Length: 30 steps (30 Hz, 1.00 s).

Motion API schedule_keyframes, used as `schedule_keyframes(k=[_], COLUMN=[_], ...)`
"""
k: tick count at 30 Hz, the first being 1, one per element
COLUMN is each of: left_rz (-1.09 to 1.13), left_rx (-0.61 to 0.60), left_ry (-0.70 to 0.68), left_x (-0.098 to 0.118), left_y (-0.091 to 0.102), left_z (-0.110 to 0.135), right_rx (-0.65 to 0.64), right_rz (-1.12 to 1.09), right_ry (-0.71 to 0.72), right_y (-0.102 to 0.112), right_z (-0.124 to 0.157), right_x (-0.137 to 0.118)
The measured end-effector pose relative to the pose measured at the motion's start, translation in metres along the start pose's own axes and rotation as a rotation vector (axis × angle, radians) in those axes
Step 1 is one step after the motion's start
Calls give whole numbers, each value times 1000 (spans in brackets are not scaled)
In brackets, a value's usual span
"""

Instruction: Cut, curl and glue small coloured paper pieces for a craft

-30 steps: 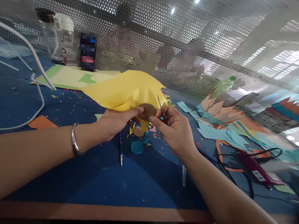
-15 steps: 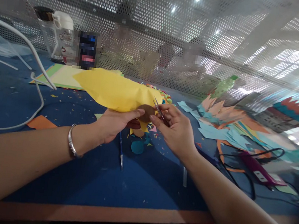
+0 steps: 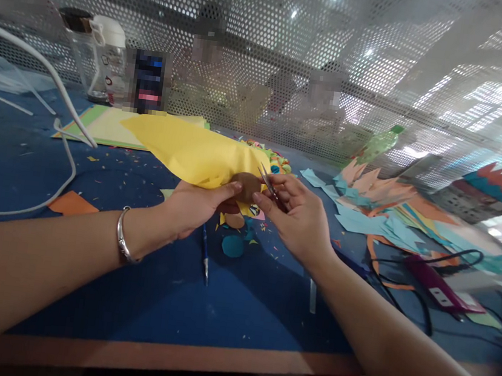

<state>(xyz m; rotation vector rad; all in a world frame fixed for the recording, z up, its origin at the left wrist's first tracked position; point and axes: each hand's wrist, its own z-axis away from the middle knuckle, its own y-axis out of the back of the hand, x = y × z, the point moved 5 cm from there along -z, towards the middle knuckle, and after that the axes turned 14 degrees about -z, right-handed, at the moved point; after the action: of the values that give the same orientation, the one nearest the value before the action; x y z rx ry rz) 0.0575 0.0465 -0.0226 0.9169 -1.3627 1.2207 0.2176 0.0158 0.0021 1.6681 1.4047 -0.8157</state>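
My left hand (image 3: 200, 206) pinches a large yellow paper sheet (image 3: 191, 149) together with a brown disc (image 3: 246, 188) lying against its lower edge. The sheet is held above the table and stretches away to the left. In my right hand (image 3: 300, 218) is a pair of small scissors (image 3: 273, 187), gripped near the handles, blades pointing up and left beside the disc and the yellow paper. Most of the handles are hidden by my fingers. Below my hands, a teal paper disc (image 3: 233, 246) and paper scraps lie on the table. A blue pen (image 3: 205, 255) lies nearby.
Stacked paper (image 3: 107, 127) and two bottles (image 3: 112, 61) stand back left, near a white cable (image 3: 68, 165). To the right are light-blue paper pieces (image 3: 361, 221), a purple power strip (image 3: 443, 285) and black cords. A perforated metal screen (image 3: 250, 47) borders the back.
The yellow strip hanging below the disc has shifted, and the scissors stay beside the paper. Both hands keep nearly the same place; the whole view has moved slightly.
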Motion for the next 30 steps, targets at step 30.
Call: schedule_keyframes(k=[30], left_rz=[290], left_rx=[-9], left_ry=[22], left_x=[12], left_y=[-3], left_z=[7], right_rx=[-111], right_rz=[-548], right_ry=[-508], right_y=[-20], right_z=[13], right_x=[4])
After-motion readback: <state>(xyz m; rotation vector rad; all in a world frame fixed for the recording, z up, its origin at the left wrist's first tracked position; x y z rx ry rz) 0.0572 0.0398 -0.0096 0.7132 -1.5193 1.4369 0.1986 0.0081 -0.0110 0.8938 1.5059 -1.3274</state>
